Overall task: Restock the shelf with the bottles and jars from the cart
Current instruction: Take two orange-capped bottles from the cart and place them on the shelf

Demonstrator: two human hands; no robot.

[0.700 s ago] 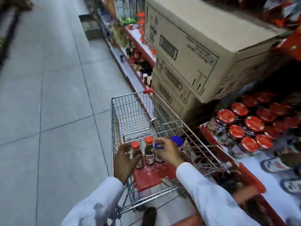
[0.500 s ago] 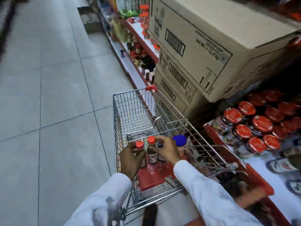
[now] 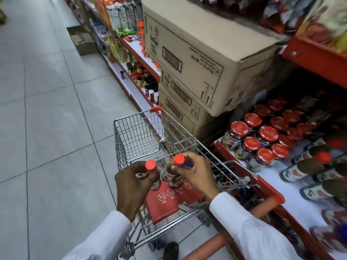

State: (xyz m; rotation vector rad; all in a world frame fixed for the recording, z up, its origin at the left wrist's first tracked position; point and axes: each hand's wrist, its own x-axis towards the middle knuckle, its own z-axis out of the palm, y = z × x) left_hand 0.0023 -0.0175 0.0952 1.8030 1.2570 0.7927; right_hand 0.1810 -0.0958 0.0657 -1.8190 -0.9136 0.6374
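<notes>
wire cart (image 3: 135,132) under two hand-held red-capped bottles (image 3: 150,166).

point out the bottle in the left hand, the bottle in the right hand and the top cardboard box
left-hand bottle (image 3: 150,165), head view, on its orange cap
right-hand bottle (image 3: 178,159), head view, on its orange cap
top cardboard box (image 3: 202,34), head view, on its bare top face

A bright wire-metal cart (image 3: 142,136) with a matt red plastic seat flap (image 3: 163,205) sits under the hands, which hold dark glossy bottles (image 3: 170,173) topped with smooth orange plastic caps (image 3: 150,165). To their right, matt brown cardboard boxes (image 3: 197,53) rise beside glass jars (image 3: 236,136) with shiny red lids, above a smooth pale tiled floor (image 3: 47,109).
</notes>
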